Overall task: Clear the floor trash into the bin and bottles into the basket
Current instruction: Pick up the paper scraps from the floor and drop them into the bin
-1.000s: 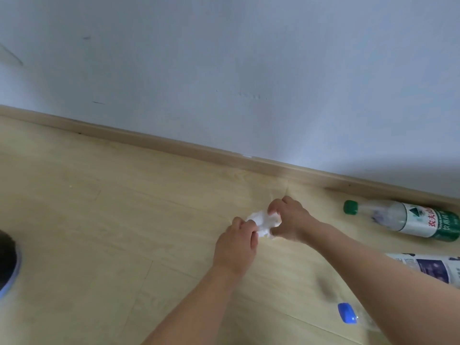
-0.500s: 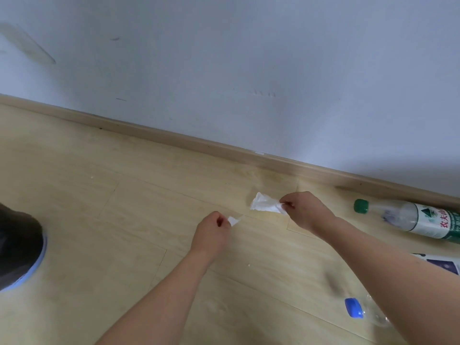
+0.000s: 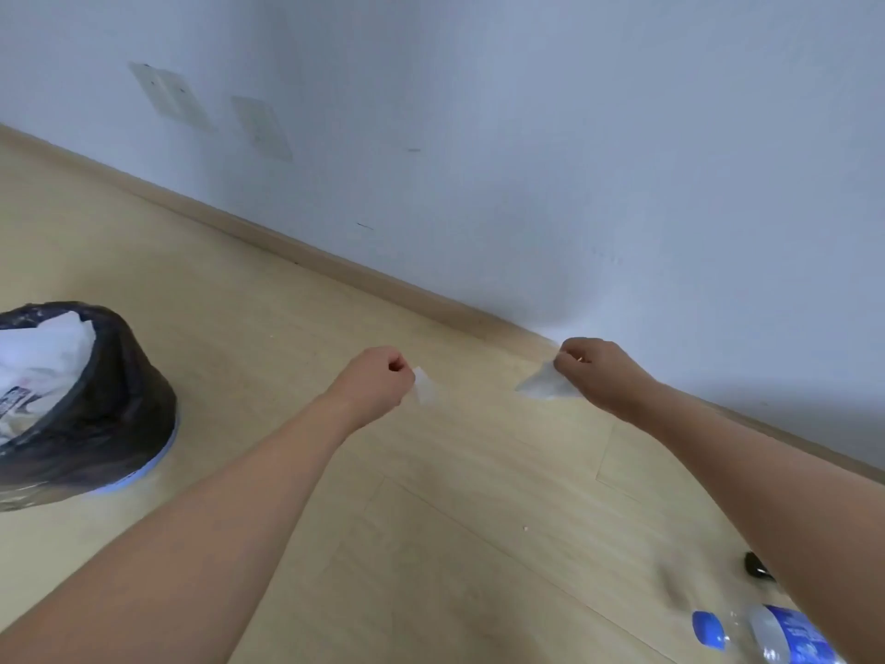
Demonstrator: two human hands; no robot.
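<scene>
Now holding two torn white tissue scraps well apart: left hand (image 3: 378, 383) pinching the small piece (image 3: 426, 391), right hand (image 3: 591, 371) the larger (image 3: 543, 388); heading binward, black-lined round bin (image 3: 119, 404) coming into view.

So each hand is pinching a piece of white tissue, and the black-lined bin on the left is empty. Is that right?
Not quite: the bin is not empty. The head view shows the black-lined round bin on the left already holding white crumpled paper and plastic. The rest stands: the left hand pinches a small white tissue scrap, and the right hand pinches a larger white tissue piece.
</scene>
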